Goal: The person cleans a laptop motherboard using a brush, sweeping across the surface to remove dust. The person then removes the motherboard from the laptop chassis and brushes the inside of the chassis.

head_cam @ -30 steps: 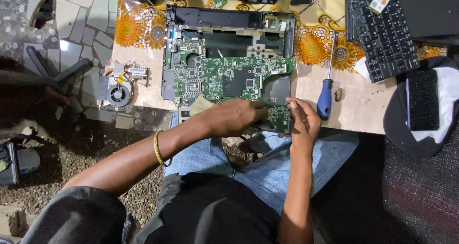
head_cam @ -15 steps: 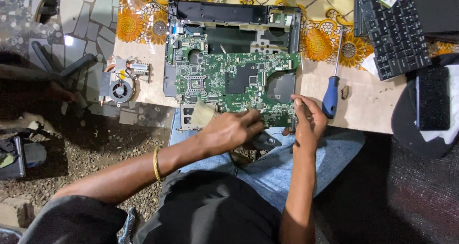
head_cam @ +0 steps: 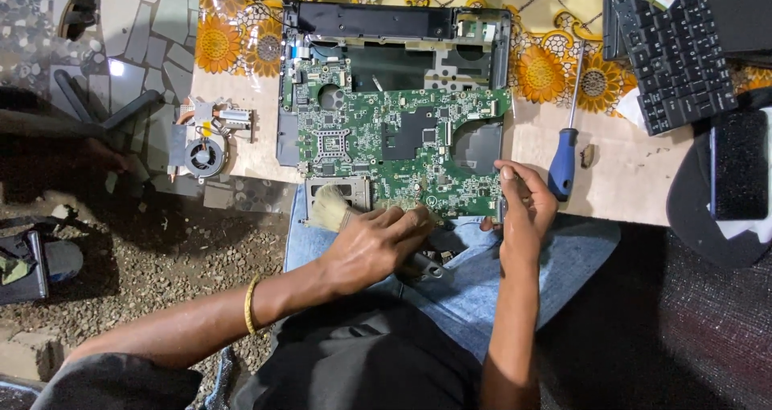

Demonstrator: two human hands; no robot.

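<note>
One green motherboard (head_cam: 386, 149), flat, rectangular. Left hand (head_cam: 378, 245) grasps one soft-bristled brush (head_cam: 330, 209); right hand (head_cam: 523, 205) pinches the board's near-right edge.

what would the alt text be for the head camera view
Seen from above, a seated person's left hand holds a pale-bristled brush at the near edge of a green laptop motherboard, while the right hand grips the board's right corner. A blue-handled screwdriver lies to the right, a cooling fan to the left, and a black keyboard at top right.
</note>
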